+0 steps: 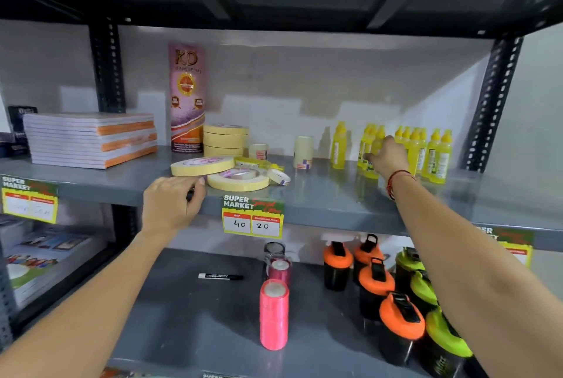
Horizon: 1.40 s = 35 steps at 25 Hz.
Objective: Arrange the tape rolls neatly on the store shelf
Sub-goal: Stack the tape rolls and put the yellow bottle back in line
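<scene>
Several cream tape rolls lie on the grey middle shelf point(335, 194). A large flat roll point(201, 166) leans on a second large roll point(238, 181) at the shelf's front. My left hand point(172, 204) is at the shelf's edge, its fingertips touching the underside of the leaning roll. Behind stands a neat stack of rolls point(224, 140) beside a tall KD tape pack point(186, 97). A small narrow roll point(278, 177), a small roll point(258, 151) and a tall upright roll point(303, 152) are scattered around. My right hand point(385, 156) reaches among the yellow bottles point(411, 149), fingers curled at one bottle.
A pile of notebooks point(91, 140) fills the shelf's left. A yellow glue stick point(253, 162) lies by the rolls. A price tag point(253, 216) hangs on the shelf's front. Below stand pink spools point(274, 313), a black marker point(221, 276) and orange and green shaker bottles point(396, 295).
</scene>
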Motion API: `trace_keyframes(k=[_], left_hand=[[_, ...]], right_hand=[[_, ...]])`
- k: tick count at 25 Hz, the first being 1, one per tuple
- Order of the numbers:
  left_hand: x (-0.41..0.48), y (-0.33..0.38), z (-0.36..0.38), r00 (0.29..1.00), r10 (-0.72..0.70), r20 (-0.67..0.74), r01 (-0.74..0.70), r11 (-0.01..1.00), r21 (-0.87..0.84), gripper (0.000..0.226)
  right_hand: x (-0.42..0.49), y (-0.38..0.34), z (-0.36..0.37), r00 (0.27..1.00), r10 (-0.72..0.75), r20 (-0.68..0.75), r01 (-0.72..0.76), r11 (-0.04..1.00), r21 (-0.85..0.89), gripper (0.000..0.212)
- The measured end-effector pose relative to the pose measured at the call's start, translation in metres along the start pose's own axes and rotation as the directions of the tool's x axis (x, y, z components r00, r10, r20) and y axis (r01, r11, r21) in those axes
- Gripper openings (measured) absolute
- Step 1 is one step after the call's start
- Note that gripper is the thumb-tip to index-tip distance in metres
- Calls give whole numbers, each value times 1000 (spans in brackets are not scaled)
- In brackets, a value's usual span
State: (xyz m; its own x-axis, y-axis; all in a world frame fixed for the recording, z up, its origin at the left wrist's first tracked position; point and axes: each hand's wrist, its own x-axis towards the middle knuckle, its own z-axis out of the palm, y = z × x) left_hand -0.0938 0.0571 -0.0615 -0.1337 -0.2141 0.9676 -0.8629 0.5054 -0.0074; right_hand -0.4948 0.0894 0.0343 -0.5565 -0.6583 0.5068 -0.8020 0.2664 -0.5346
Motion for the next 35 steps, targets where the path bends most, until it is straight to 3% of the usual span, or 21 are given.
trace_keyframes(k=[8, 14, 17, 19, 21, 23, 25, 31, 35], left_hand=[[0, 1, -3, 1000, 6, 27, -6, 1000, -11, 52], [-1, 1, -3, 999, -14, 40, 15, 1000, -26, 53], [-1, 1, -2, 999, -13, 31, 14, 1000, -23, 53], [-1, 1, -2, 999, -13, 33, 14, 999, -30, 53], [-1, 1, -2, 999, -17, 31, 18, 999, -29, 52], [0, 2, -4, 999, -27, 37, 28, 999, -27, 51], [0, 4, -5, 999, -35, 40, 36, 999, -30, 51], [0, 5, -8, 998, -38, 56, 40, 998, -50, 48], [0, 3, -7, 999, -36, 41, 37, 999, -29, 48]], right_hand=[[3, 8, 7, 995, 63, 81, -54, 992, -114, 41], [-10, -4, 4, 996, 70, 61, -54, 970, -236, 6], [-31, -43, 4, 999, -17, -35, 4, 941, -339, 31], [-45, -80, 13, 982, -184, 32, 186, 943, -277, 34], [-57, -119, 30, 920, -319, 226, 338, 940, -46, 25], [-66, -151, 50, 863, -378, 334, 371, 925, 86, 23], [-73, -171, 70, 844, -394, 363, 395, 916, 76, 25], [-61, -175, 88, 841, -265, 472, 309, 951, -17, 40], [-46, -161, 82, 813, -202, 546, 170, 979, 110, 55]])
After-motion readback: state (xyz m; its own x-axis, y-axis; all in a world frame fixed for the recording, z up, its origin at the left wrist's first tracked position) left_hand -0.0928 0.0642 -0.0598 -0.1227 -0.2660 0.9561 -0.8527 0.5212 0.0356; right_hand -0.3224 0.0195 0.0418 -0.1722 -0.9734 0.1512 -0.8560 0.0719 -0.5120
